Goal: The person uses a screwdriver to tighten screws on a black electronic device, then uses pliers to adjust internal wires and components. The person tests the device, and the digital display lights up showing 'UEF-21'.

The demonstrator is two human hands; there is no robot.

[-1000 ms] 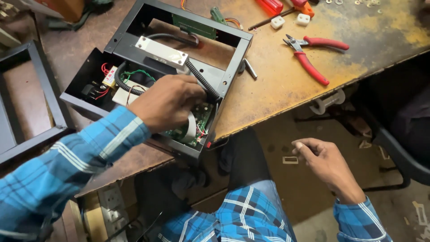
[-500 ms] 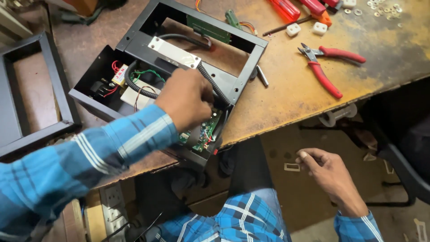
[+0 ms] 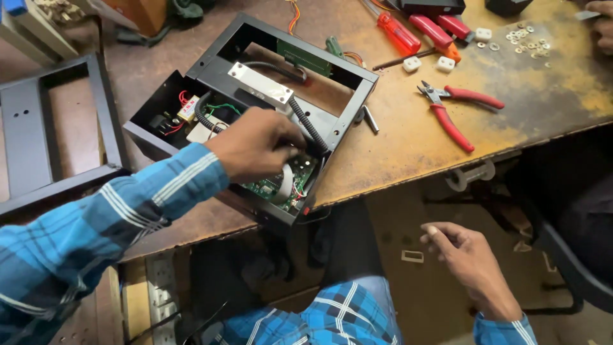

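An opened black metal case [image 3: 211,54] lies on a worn wooden workbench [image 3: 408,147], showing a green circuit board [image 3: 281,185], coloured wires and a silver bar [image 3: 262,84]. My left hand [image 3: 255,144] reaches into the case over the circuit board, its fingers closed around a black coiled cable [image 3: 306,124]. Below the bench edge, above my lap, my right hand [image 3: 469,262] hangs in the air with fingers loosely curled and nothing in it.
Red-handled pliers [image 3: 456,108] lie right of the case. Red screwdrivers [image 3: 408,29], white blocks [image 3: 428,62] and small washers [image 3: 523,38] sit at the back. A black metal frame [image 3: 38,128] lies at the left. Another person's hand [image 3: 600,19] is at the top right corner.
My left hand has shifted slightly deeper into the case along the cable. My right hand has stayed below the bench, its fingers loosening a little.
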